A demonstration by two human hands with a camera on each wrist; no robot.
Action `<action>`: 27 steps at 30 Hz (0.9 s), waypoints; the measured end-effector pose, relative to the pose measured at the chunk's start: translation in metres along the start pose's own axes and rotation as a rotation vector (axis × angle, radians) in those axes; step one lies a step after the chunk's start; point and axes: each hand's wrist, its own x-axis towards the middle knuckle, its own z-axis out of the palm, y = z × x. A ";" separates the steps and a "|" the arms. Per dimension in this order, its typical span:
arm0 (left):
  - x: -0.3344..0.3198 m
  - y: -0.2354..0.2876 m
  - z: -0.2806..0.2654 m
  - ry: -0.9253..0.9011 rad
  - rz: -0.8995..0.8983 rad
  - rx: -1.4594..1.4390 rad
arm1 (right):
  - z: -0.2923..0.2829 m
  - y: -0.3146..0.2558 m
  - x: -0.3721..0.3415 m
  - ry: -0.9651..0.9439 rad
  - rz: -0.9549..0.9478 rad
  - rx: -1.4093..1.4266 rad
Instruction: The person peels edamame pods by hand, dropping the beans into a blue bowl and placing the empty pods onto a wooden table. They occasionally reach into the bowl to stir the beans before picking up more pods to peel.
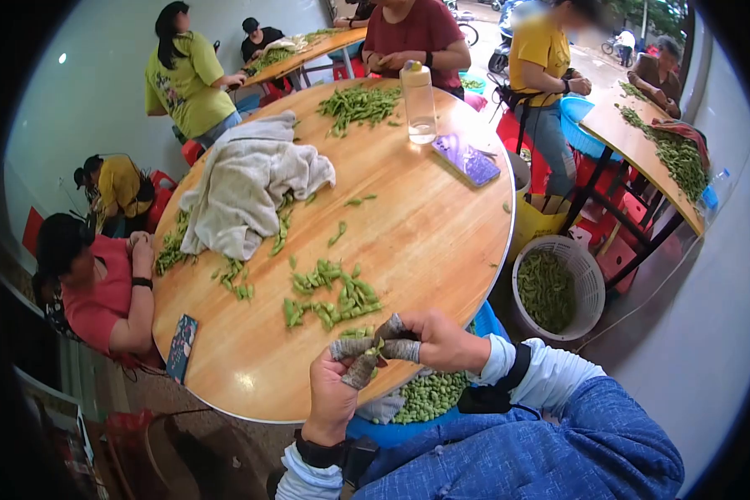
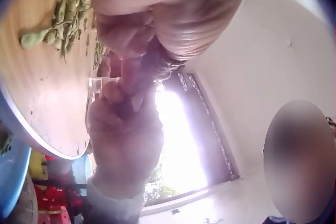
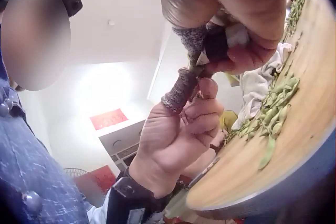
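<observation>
- Green pod (image 1: pixel 378 342), mostly hidden by fingers, held between both hands just above the near edge of the round wooden table (image 1: pixel 425 242).
- Left hand (image 1: pixel 335 392), fingertips wrapped, pinches it from one side.
- Right hand (image 1: pixel 443 342), also wrapped, pinches it from the other.
- Beyond them, loose pods (image 1: pixel 342 300) lie on the table.
- Below, a blue basin (image 1: pixel 392 431) holds green beans (image 1: pixel 432 395).
- Farther off, a crumpled cloth (image 1: pixel 254 187) and an upright bottle (image 1: pixel 418 104).

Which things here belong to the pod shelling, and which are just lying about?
Part of the job:
left hand and right hand
finger wraps
pod between the hands
loose pods on the table
blue tub of green beans

Apparently just lying about:
bottle
purple flat case
dark patterned case
</observation>
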 end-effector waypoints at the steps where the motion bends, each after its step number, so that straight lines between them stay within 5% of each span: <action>1: -0.001 0.000 0.003 0.032 0.073 0.069 | 0.001 0.002 0.000 0.016 0.015 0.016; 19: -0.002 -0.017 -0.003 0.057 0.261 0.537 | 0.000 -0.002 -0.001 0.093 0.012 -0.223; 27: 0.003 0.000 -0.003 0.006 -0.096 0.167 | 0.010 -0.002 -0.001 0.192 -0.158 -0.539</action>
